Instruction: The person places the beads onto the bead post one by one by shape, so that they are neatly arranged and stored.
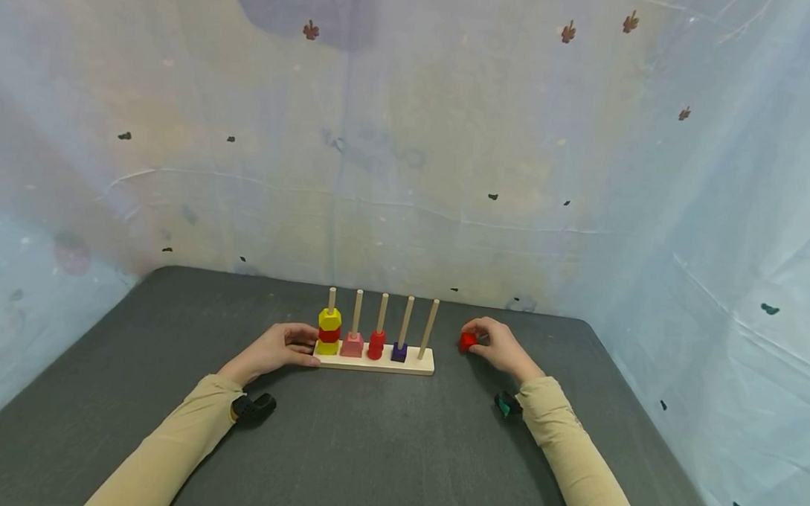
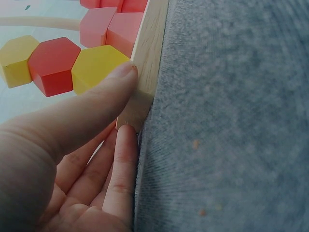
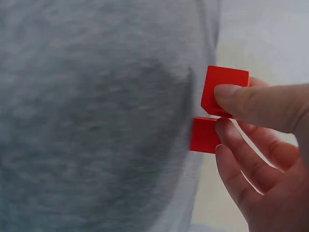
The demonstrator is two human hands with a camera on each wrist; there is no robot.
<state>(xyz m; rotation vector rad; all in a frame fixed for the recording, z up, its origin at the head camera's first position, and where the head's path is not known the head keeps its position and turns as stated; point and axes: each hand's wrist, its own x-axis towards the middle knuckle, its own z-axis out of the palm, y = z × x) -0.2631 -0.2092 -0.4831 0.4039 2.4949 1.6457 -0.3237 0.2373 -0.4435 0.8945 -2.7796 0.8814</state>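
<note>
A wooden peg stand (image 1: 374, 364) with a row of upright pegs rests on the dark table. My left hand (image 1: 276, 353) holds its left end, the thumb on the near edge beside a yellow block (image 2: 100, 68). On the leftmost peg a red block (image 1: 329, 334) lies between yellow ones. A pink block (image 1: 352, 346), red rounded pieces (image 1: 376, 345) and a dark purple block (image 1: 399, 352) sit on the following pegs; the rightmost peg is bare. To the stand's right, my right hand (image 1: 502, 347) pinches a red block (image 3: 226, 79). Just below it, another red block (image 3: 203, 135) touches the fingers.
The dark grey tabletop (image 1: 365, 445) stretches around the stand. Behind it and at the sides hangs a pale patterned curtain (image 1: 408, 171). Dark straps, one at the left wrist (image 1: 254, 408) and one at the right wrist (image 1: 508, 404), stick out beside the sleeves.
</note>
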